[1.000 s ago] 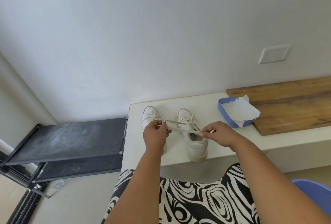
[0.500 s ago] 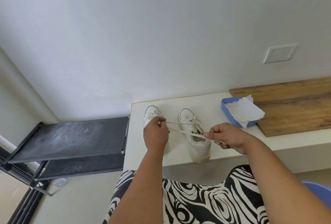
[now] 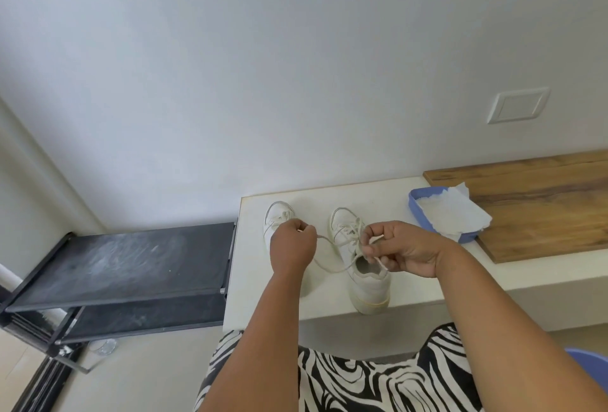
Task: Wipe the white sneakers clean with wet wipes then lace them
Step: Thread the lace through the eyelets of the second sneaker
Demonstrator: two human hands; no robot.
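board (image 3: 539, 207): grainy wood | rack (image 3: 131, 263): matt black | tray (image 3: 415, 206): blue plastic

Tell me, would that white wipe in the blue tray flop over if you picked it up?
Probably yes. The wipe already droops over the blue tray rim, crumpled, so it looks limp. It seems thin, so likely very light.

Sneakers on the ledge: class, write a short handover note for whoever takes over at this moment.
Left hand pinches one lace end; right hand pinches the other, over the right sneaker.
Left sneaker stands beside it on the white ledge, partly hidden.
Wipes sit in the blue tray.
Done: lace crossed through the right sneaker's eyelets.
Left: tie it; check the left sneaker.
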